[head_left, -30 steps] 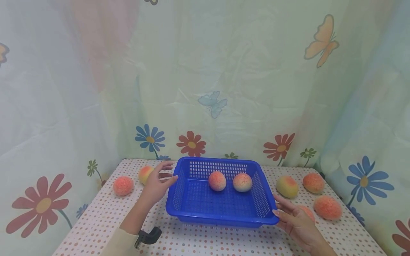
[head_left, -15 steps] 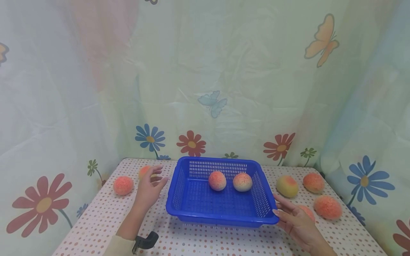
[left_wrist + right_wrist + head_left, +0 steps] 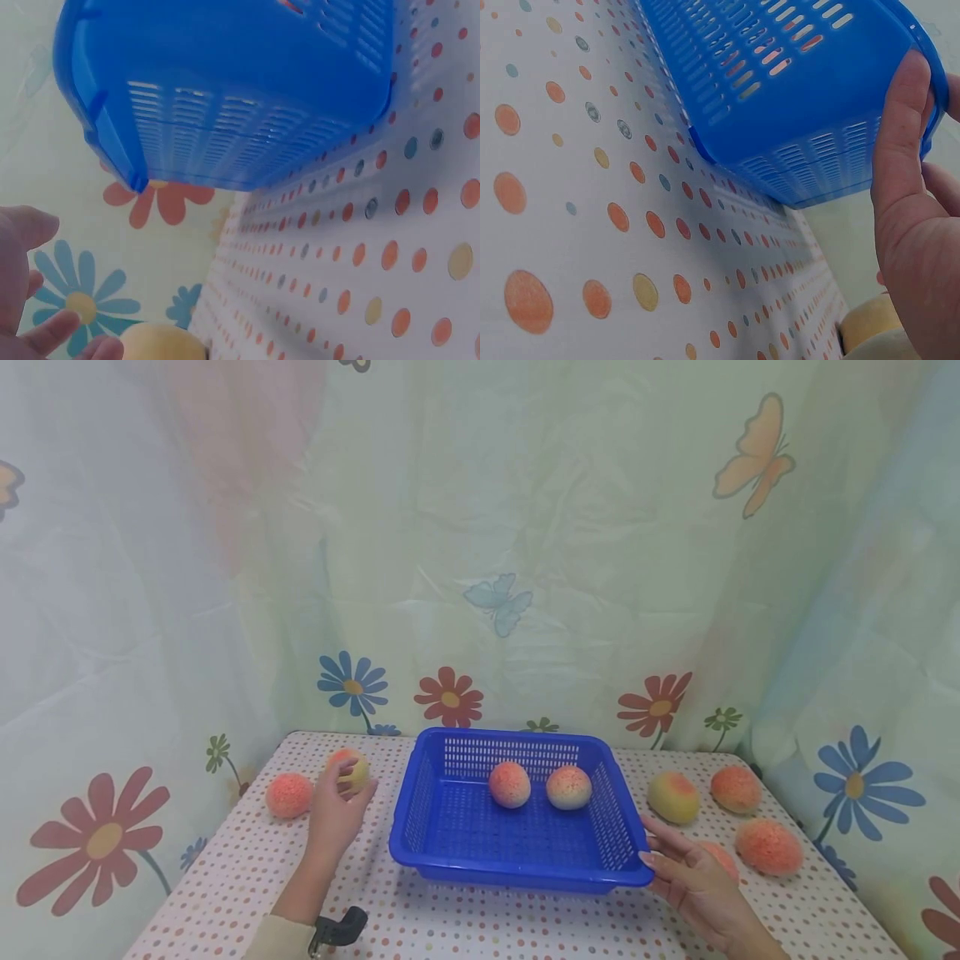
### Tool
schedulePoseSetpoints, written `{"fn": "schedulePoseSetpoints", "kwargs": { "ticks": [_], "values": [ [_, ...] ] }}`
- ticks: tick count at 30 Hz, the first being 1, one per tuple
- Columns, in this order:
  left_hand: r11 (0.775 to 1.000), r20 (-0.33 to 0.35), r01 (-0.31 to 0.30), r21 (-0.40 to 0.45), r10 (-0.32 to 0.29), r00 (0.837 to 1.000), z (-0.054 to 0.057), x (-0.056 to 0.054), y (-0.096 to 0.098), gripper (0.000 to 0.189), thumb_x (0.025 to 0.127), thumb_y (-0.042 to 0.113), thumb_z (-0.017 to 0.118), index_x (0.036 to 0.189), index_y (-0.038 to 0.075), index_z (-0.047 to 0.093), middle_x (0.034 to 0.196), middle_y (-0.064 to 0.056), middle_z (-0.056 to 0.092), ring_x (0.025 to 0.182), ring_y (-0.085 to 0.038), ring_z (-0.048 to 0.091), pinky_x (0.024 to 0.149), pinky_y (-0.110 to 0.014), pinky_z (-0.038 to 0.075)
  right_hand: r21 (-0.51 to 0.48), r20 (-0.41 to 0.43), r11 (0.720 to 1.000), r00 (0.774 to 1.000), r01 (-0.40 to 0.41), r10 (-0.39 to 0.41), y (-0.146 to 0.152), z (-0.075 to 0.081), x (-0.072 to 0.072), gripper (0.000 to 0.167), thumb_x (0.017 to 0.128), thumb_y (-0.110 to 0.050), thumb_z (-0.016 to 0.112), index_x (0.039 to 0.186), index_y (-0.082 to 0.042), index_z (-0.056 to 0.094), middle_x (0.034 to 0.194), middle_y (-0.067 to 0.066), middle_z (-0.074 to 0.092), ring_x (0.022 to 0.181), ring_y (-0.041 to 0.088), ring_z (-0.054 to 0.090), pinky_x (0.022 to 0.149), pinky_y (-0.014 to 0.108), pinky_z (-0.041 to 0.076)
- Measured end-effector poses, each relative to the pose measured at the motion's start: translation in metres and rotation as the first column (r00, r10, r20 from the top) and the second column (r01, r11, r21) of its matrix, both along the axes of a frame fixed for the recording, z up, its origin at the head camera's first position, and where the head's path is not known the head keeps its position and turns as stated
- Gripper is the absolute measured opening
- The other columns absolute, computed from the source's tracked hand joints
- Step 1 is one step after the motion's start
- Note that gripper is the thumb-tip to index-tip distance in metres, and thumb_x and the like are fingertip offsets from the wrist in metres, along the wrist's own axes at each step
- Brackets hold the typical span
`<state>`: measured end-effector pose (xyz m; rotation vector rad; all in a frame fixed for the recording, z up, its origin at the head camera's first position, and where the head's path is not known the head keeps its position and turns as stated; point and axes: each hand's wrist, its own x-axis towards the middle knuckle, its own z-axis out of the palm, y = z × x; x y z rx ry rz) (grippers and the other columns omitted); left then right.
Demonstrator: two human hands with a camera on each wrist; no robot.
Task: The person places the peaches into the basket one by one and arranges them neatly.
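A blue plastic basket [image 3: 517, 875] with slotted walls stands on the dotted table. Two peaches lie inside it, a left one [image 3: 509, 785] and a right one [image 3: 568, 788]. My right hand [image 3: 693, 887] holds the basket's right rim, its thumb [image 3: 909, 112] against the outer wall. On the left, my left hand [image 3: 336, 810] reaches over a yellow-red peach [image 3: 358, 772], with loosely bent fingers partly in front of it. In the left wrist view, that peach [image 3: 161, 343] shows below the fingertips, not enclosed by them. A pink-red peach [image 3: 289, 796] lies just left of this hand.
Several more peaches lie right of the basket: a yellow-green one [image 3: 673, 797], a reddish one at the back [image 3: 736, 789], a large red one [image 3: 769, 847] and one partly behind the right hand [image 3: 720, 860]. A flowered curtain [image 3: 480, 527] closes off the back and sides.
My left hand has moved left, away from the basket's left rim, to the yellow-red peach. The right hand, the basket and the peaches have stayed in place.
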<state>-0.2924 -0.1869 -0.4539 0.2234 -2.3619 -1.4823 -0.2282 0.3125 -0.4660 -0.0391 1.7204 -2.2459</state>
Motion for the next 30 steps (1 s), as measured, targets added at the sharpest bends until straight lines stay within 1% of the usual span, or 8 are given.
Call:
{"fn": "schedulePoseSetpoints", "kwargs": {
  "ticks": [4,8,12,16,18,21,25,30],
  "values": [
    [0.999,0.003,-0.047,0.018,0.047,0.999,-0.006,-0.004,-0.004,0.057,0.099,0.024,0.068,0.148,0.009,0.044,0.146,-0.02,0.048,0.135,-0.041,0.05,0.111,-0.054,0.05,-0.001,-0.003,1.0,1.0,-0.003,0.003,0.0,0.0,0.0,0.044,0.106,-0.01,0.054,0.125,-0.048,0.065,0.122,-0.006,0.069,0.108,0.014,0.071,0.096,0.032,0.061],
    [0.996,-0.008,-0.081,0.048,0.081,0.997,-0.01,-0.008,-0.005,0.06,0.098,0.023,0.07,0.149,0.007,0.043,0.146,-0.023,0.046,0.132,-0.042,0.051,0.108,-0.055,0.052,-0.004,-0.006,1.0,1.0,-0.008,0.008,0.001,-0.001,0.0,0.044,0.106,-0.01,0.054,0.125,-0.048,0.064,0.122,-0.005,0.069,0.108,0.015,0.071,0.096,0.032,0.061],
    [0.992,-0.011,-0.11,0.058,0.111,0.994,-0.013,-0.012,-0.006,0.064,0.097,0.022,0.071,0.15,0.005,0.041,0.146,-0.024,0.044,0.132,-0.043,0.049,0.108,-0.058,0.051,-0.006,-0.011,1.0,1.0,-0.017,0.017,0.002,-0.002,0.0,0.045,0.106,-0.009,0.054,0.125,-0.048,0.064,0.123,-0.006,0.069,0.109,0.015,0.071,0.096,0.032,0.061],
    [0.99,-0.008,-0.137,0.041,0.138,0.99,-0.019,-0.018,-0.007,0.066,0.096,0.022,0.07,0.152,0.007,0.038,0.145,-0.023,0.043,0.134,-0.043,0.047,0.113,-0.062,0.045,-0.003,-0.011,1.0,1.0,-0.02,0.02,0.002,-0.002,0.0,0.044,0.106,-0.01,0.053,0.126,-0.048,0.064,0.123,-0.006,0.069,0.109,0.015,0.071,0.096,0.032,0.061],
    [0.989,-0.017,-0.143,0.029,0.143,0.99,-0.023,-0.021,-0.007,0.067,0.096,0.022,0.071,0.153,0.007,0.038,0.146,-0.023,0.042,0.135,-0.042,0.046,0.115,-0.063,0.042,0.001,-0.011,1.0,1.0,-0.017,0.017,0.002,-0.002,-0.001,0.044,0.106,-0.01,0.054,0.125,-0.048,0.064,0.123,-0.006,0.069,0.109,0.015,0.071,0.096,0.032,0.061],
    [0.989,-0.03,-0.151,0.013,0.151,0.988,-0.027,-0.026,-0.007,0.068,0.095,0.021,0.071,0.153,0.008,0.037,0.147,-0.023,0.039,0.135,-0.042,0.044,0.115,-0.064,0.04,0.006,-0.013,1.0,1.0,-0.016,0.016,0.002,-0.002,0.0,0.044,0.106,-0.01,0.054,0.125,-0.048,0.064,0.123,-0.005,0.069,0.109,0.015,0.072,0.096,0.032,0.061],
    [0.984,-0.029,-0.18,0.001,0.18,0.983,-0.029,-0.032,-0.007,0.069,0.094,0.02,0.072,0.152,0.008,0.038,0.148,-0.023,0.037,0.133,-0.042,0.043,0.113,-0.065,0.042,0.005,-0.014,1.0,1.0,-0.018,0.018,0.002,-0.002,0.0,0.044,0.106,-0.01,0.054,0.125,-0.048,0.064,0.122,-0.005,0.069,0.108,0.015,0.072,0.096,0.032,0.061],
    [0.978,-0.003,-0.208,-0.003,0.208,0.978,-0.03,-0.039,-0.007,0.072,0.093,0.021,0.072,0.155,0.009,0.036,0.152,-0.024,0.034,0.135,-0.043,0.041,0.111,-0.065,0.043,0.007,-0.007,1.0,1.0,-0.014,0.014,0.001,-0.001,0.0,0.044,0.106,-0.01,0.053,0.125,-0.049,0.064,0.122,-0.006,0.069,0.109,0.015,0.071,0.096,0.032,0.061]
  ]
}}
